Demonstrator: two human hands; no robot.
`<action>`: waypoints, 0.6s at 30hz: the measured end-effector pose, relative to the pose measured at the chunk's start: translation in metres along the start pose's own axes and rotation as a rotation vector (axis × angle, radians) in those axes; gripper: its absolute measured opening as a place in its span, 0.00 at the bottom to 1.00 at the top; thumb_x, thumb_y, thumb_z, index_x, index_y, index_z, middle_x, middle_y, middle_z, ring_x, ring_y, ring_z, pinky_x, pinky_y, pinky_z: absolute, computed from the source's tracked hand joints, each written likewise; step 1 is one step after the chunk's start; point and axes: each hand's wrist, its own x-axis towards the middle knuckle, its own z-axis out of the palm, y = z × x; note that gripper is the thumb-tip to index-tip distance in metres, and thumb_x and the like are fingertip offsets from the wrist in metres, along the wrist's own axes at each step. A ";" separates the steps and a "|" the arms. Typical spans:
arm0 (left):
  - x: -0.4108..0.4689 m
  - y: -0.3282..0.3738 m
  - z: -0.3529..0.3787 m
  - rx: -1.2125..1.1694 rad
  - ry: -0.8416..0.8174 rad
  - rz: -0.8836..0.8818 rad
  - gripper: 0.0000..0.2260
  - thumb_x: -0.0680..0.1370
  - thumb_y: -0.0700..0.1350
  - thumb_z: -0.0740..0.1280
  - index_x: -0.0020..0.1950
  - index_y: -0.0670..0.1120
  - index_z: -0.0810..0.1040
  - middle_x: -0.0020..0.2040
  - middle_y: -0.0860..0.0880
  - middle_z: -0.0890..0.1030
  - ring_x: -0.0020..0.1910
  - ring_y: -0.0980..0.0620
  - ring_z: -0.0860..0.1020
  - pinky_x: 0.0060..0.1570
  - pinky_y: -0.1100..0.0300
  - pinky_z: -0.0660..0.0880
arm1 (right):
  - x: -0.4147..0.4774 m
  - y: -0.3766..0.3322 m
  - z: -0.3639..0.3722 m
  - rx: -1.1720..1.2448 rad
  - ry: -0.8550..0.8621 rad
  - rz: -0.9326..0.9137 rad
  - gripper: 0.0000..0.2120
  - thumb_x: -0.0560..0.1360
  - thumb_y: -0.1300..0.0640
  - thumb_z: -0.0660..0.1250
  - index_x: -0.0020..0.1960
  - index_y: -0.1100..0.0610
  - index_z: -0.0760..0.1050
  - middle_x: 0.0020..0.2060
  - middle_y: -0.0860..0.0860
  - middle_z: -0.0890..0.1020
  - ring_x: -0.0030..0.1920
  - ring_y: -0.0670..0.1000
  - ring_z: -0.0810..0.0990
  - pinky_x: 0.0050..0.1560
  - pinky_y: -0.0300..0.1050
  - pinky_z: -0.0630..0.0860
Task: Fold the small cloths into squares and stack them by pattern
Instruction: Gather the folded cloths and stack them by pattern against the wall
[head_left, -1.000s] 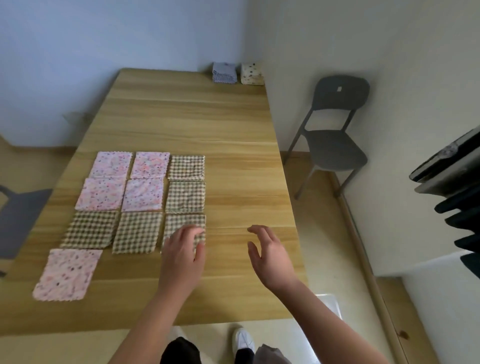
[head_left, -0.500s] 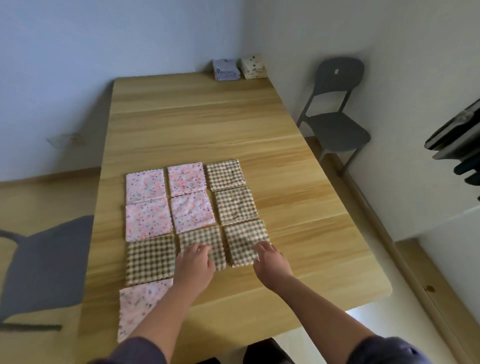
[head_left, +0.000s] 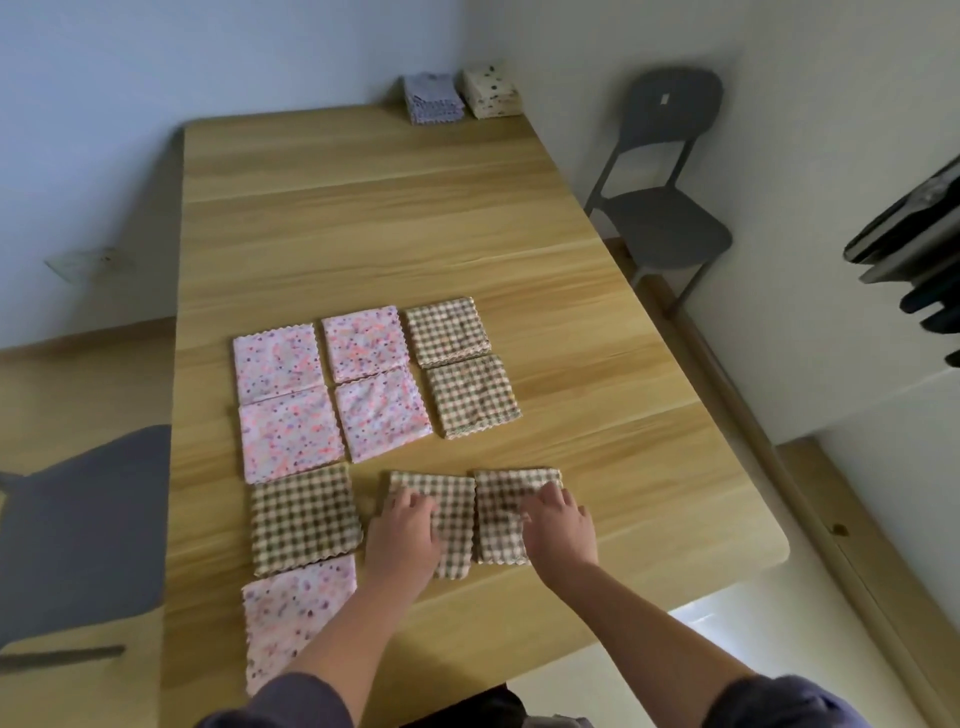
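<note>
Hidden under the left hand (head_left: 402, 540): the near-left part of the middle checked cloth (head_left: 457, 519), fingers close together, flat on the fabric. Hidden under the right hand (head_left: 558, 530): the near-right part of the right checked cloth (head_left: 496, 519), fingers slightly spread, tips near its far-right corner. Fingertip detail blurred. Both cloths side by side, edges touching, near the front edge of the table (head_left: 363, 218). Nearest pink cloth (head_left: 291, 608) partly covered by the left forearm.

Bare forearms (head_left: 347, 629), dusky purple short sleeves (head_left: 291, 702)
</note>
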 end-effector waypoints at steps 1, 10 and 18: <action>0.003 -0.002 -0.002 -0.007 0.055 -0.067 0.11 0.77 0.44 0.64 0.60 0.49 0.73 0.61 0.50 0.71 0.51 0.53 0.73 0.45 0.62 0.74 | 0.003 0.002 -0.004 0.028 0.034 0.041 0.16 0.79 0.56 0.58 0.66 0.51 0.68 0.64 0.51 0.69 0.64 0.53 0.68 0.61 0.48 0.69; 0.027 0.006 0.003 -0.273 0.000 -0.605 0.34 0.74 0.49 0.72 0.71 0.43 0.56 0.56 0.44 0.78 0.44 0.45 0.81 0.47 0.47 0.79 | 0.034 0.021 -0.013 0.246 -0.089 0.461 0.29 0.76 0.50 0.63 0.72 0.57 0.57 0.65 0.53 0.72 0.65 0.55 0.71 0.62 0.52 0.67; 0.026 0.005 -0.006 -0.537 -0.102 -0.594 0.04 0.74 0.41 0.68 0.43 0.46 0.73 0.36 0.49 0.76 0.32 0.50 0.75 0.33 0.59 0.72 | 0.033 0.021 -0.014 0.560 -0.137 0.532 0.14 0.73 0.57 0.66 0.58 0.57 0.73 0.55 0.54 0.76 0.51 0.53 0.76 0.50 0.47 0.75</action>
